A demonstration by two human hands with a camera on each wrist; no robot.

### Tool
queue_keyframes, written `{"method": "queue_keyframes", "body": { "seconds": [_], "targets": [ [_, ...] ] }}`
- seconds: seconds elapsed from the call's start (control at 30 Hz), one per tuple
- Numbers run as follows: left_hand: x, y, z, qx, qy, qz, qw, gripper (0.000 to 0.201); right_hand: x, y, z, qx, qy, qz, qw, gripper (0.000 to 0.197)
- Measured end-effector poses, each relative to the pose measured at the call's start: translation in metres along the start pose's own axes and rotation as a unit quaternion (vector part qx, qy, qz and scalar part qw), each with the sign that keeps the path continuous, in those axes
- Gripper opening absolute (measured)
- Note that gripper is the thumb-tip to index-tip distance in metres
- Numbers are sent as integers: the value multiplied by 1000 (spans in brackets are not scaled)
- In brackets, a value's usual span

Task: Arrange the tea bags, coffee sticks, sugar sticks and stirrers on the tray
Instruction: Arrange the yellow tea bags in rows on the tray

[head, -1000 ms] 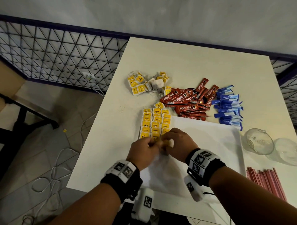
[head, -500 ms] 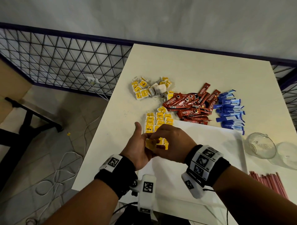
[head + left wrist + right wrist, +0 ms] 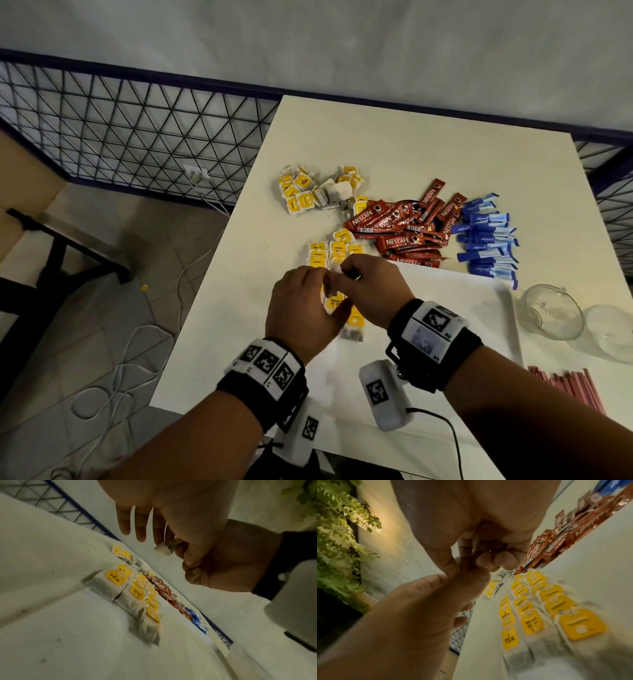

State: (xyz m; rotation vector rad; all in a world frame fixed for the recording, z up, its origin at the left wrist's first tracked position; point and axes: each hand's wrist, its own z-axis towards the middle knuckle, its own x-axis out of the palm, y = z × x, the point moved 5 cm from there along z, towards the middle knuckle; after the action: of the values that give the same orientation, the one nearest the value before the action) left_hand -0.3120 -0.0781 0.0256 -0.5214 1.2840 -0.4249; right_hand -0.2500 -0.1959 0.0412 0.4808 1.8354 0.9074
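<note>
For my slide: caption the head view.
Both hands, left hand and right hand, pinch a tea bag above tidy rows.

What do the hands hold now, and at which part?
Both hands, left and right, pinch one tea bag between their fingertips; exact part is hidden.

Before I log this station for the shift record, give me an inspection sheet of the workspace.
Surface: white table, white tray at its near side.
Job's things: tea bags in rows, a loose tea bag heap behind; coffee sticks, sugar sticks, red stirrers off the tray.
Clutter: two glass cups at right.
Grippers: left hand and right hand together pinch one tea bag.
Cables: white cable on the floor; black lead from the right wrist unit.
Surroundings: wire mesh fence, plain wall, tiled floor.
</note>
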Motion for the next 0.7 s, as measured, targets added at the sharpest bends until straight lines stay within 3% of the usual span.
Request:
{"method": "queue_keyframes", "body": {
  "seconds": [0.1,0.17,0.23,0.3,0.33,0.57,0.7],
  "targets": [
    [-4,1,4,21,-30,13,999,28,-3,7,-3,-13,13,7,1000,19],
    [-8,2,7,-1,-26,-43,999,23,-9,6,-3,-28,-7,20,999,16],
    [-7,7,8,-69,16,-138,988,17,-10,4,-2,-41,3,23,999,16],
    [-2,12,8,-131,85,-228,961,15,-6,3,0,-41,36,8,998,8],
    [0,13,7,-151,108,-253,950,14,-4,2,0,-44,44,-3,998,14],
    [13,21,-1,-190,159,-246,937,30,1,-11,0,-23,41,-30,998,15],
    [29,32,-14,-223,209,-117,945,24,6,-35,-4,-10,44,-85,995,6]
  ]
}}
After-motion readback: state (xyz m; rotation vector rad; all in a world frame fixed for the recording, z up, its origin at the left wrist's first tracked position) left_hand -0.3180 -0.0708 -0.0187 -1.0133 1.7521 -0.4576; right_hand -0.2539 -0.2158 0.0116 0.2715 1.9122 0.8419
